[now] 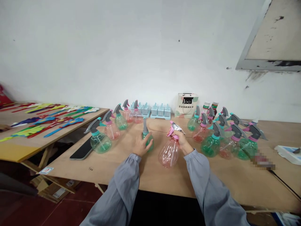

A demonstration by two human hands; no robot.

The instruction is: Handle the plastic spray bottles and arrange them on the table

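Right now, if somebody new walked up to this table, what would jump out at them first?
Probably the pink spray bottle in the right hand, front and centre, with the left hand at a green spray bottle beside it. Next, the crowd of pink and green spray bottles on the right. Then the brightly coloured hand-shaped items spread over the table at far left.

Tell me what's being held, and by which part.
The right hand grips a pink spray bottle by its spray head, near the neck. The left hand touches a green spray bottle near its top; whether it grips cannot be told.
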